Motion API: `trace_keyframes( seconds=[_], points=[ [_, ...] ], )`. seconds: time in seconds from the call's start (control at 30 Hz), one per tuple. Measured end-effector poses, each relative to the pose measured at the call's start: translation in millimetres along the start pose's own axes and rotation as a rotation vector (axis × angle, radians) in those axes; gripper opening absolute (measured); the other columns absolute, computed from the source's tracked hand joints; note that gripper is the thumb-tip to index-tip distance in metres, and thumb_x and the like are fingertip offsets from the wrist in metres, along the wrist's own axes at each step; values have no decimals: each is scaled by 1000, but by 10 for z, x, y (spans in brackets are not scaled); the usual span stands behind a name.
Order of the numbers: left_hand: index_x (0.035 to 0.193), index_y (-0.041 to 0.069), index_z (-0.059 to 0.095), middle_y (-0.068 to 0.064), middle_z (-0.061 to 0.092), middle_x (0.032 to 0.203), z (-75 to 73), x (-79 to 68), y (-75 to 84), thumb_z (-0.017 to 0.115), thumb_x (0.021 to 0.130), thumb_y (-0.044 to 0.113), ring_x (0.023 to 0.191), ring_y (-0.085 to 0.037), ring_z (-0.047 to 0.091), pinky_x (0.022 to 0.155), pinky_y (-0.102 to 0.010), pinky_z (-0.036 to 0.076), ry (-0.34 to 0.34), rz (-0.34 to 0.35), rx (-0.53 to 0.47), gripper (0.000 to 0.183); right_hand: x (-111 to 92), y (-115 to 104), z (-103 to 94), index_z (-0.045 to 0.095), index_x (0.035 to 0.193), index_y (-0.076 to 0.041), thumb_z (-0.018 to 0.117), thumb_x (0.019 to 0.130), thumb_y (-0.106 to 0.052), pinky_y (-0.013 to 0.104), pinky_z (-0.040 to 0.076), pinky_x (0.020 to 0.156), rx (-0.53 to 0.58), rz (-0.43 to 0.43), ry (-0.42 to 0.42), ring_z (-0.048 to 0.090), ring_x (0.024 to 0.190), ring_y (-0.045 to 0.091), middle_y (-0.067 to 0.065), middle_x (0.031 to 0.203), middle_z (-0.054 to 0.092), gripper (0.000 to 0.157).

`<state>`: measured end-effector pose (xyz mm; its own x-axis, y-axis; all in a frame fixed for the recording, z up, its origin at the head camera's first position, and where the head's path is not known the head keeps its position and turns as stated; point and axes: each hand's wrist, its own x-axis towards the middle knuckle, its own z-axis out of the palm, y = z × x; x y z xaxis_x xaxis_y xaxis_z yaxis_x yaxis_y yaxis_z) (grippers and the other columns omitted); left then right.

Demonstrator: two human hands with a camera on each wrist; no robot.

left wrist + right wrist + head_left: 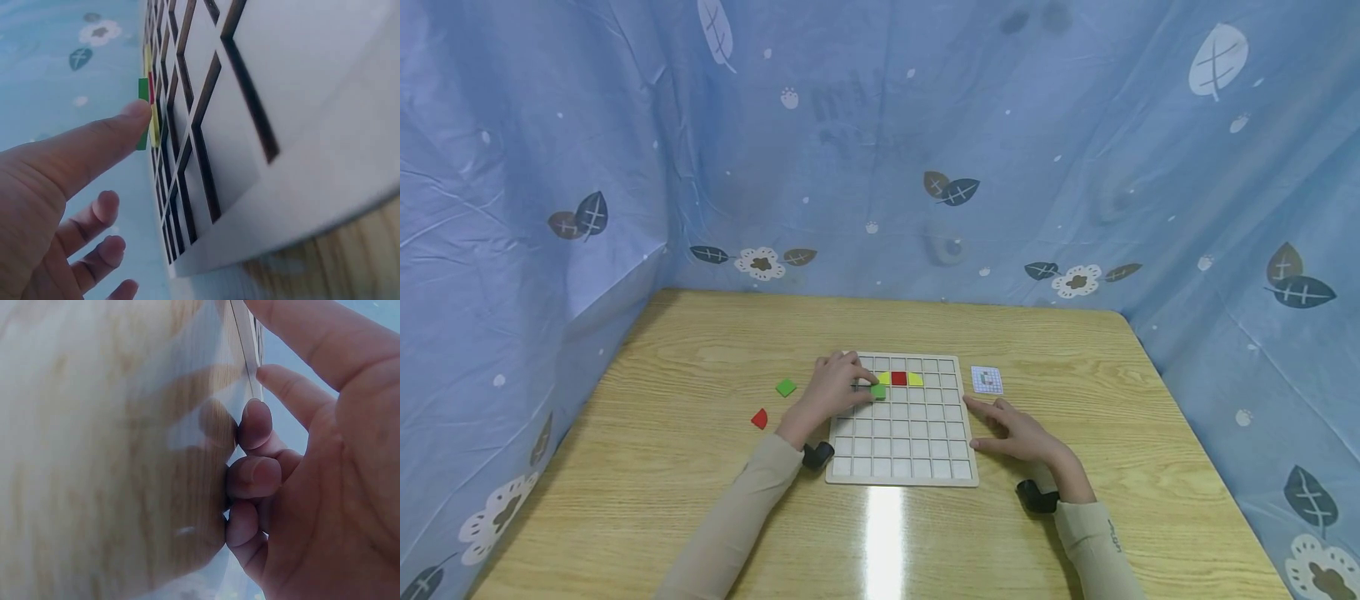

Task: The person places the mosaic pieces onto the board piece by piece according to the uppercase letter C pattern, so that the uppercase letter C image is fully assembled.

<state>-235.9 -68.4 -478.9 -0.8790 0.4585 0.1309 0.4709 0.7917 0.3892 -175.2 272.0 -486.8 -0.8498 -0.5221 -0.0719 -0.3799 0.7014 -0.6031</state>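
My left hand [831, 390] pinches a green square tile [878, 392] between thumb and fingers over the upper left part of a white gridded board [902, 481]. From the left wrist view, the green tile [143, 89] stands just off the grid at the thumb's tip. In the grid's second row a red square tile [898, 378] lies between two yellow tiles, the right one [916, 379] with a slanted side; the left one is partly covered by fingers. My right hand [1018, 435] touches the board's right edge with thumb and index finger, its other fingers resting on the table.
Left of the board lie a loose green square tile [786, 387] and a red quarter-round tile [760, 418]. A small printed grid card [987, 380] lies to the right. Blue patterned curtain [880, 167] hangs behind and beside the wooden table [700, 350].
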Motion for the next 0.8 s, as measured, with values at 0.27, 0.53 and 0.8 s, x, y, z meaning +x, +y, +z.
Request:
trace_keyframes(
  seconds=[0.27, 0.53, 0.8],
  points=[
    [99, 24, 74, 3, 50, 85, 28, 38, 51, 75, 76, 36, 77, -15, 35, 78, -40, 28, -10, 3, 6, 26, 1, 17, 8, 37, 143, -12, 67, 84, -36, 20, 25, 55, -1, -15, 7, 27, 63, 8, 2, 79, 36, 70],
    [99, 28, 74, 7, 47, 84, 33, 53, 78, 75, 75, 38, 78, -14, 36, 81, -41, 30, -21, 1, 57, 26, 9, 16, -1, 37, 143, -11, 66, 84, -36, 21, 25, 56, 11, -20, 1, 28, 64, 9, 3, 79, 36, 70],
    [100, 30, 73, 9, 48, 82, 23, 53, 112, 76, 74, 40, 78, -14, 35, 77, -39, 26, -40, 1, 62, 28, 2, 30, 3, 37, 143, -13, 66, 84, -37, 21, 25, 56, 0, -17, 1, 28, 64, 9, 3, 78, 34, 70]
  ],
)
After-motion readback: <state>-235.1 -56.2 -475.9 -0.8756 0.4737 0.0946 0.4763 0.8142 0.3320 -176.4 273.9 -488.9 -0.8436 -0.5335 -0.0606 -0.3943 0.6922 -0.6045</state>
